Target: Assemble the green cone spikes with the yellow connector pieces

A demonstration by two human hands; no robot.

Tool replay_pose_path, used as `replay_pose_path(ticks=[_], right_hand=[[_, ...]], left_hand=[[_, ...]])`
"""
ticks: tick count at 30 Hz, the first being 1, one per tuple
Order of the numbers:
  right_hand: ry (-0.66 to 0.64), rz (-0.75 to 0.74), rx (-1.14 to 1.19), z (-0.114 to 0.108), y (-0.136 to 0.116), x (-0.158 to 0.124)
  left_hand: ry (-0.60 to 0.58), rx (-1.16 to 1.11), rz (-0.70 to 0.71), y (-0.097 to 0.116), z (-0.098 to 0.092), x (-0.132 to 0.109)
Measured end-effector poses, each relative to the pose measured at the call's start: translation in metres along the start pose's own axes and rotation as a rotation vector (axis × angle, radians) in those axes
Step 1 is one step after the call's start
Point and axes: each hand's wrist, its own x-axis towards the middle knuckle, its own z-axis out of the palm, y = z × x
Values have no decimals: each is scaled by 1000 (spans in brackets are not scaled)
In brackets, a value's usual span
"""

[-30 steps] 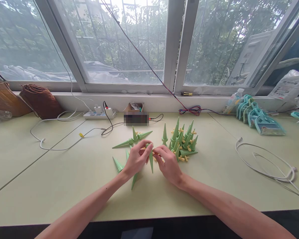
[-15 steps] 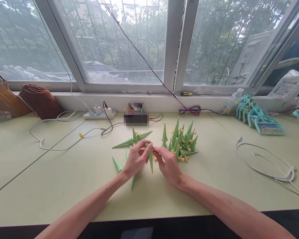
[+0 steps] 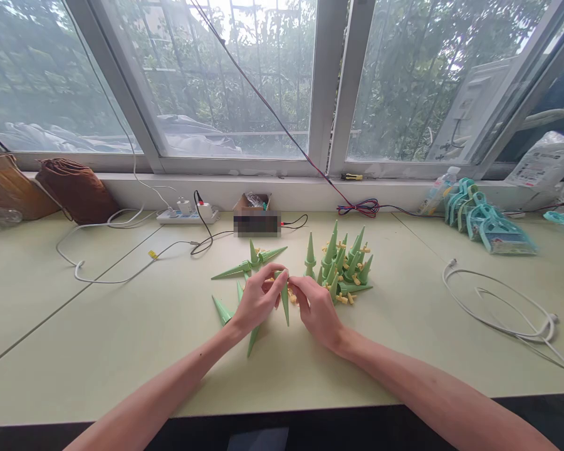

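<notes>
1. Your left hand (image 3: pixel 258 300) is clamped on a green spike (image 3: pixel 285 305) just below the middle of the frame, with its tip pointing down toward you.
2. Your right hand (image 3: pixel 317 310) pinches the spike's top end, fingertips meeting the left ones. A yellow bit (image 3: pixel 291 293) shows there, too small to tell more.
3. A pile (image 3: pixel 345 263) of spikes with yellow bits sits on the table (image 3: pixel 122 326) just right of your hands, many of them upright.
4. Loose spikes (image 3: pixel 249 266) lie flat just left of and under your left hand.
5. The box (image 3: pixel 254 203) at centre back holds crumpled clear plastic; the rest is hidden.
6. The brown pouch (image 3: pixel 78 191) at the left edge hides its contents.
</notes>
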Motion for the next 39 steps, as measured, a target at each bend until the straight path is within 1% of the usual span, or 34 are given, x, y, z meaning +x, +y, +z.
replay_pose_path(ticks=[14, 32, 39], right_hand=[[-12, 10, 29, 1, 1, 0], [-25, 14, 17, 0, -1, 0], [-29, 9, 18, 0, 0, 0]], left_hand=[[-15, 0, 9, 1, 1, 0], [-2, -1, 2, 4, 1, -1], [-17, 12, 4, 5, 1, -2]])
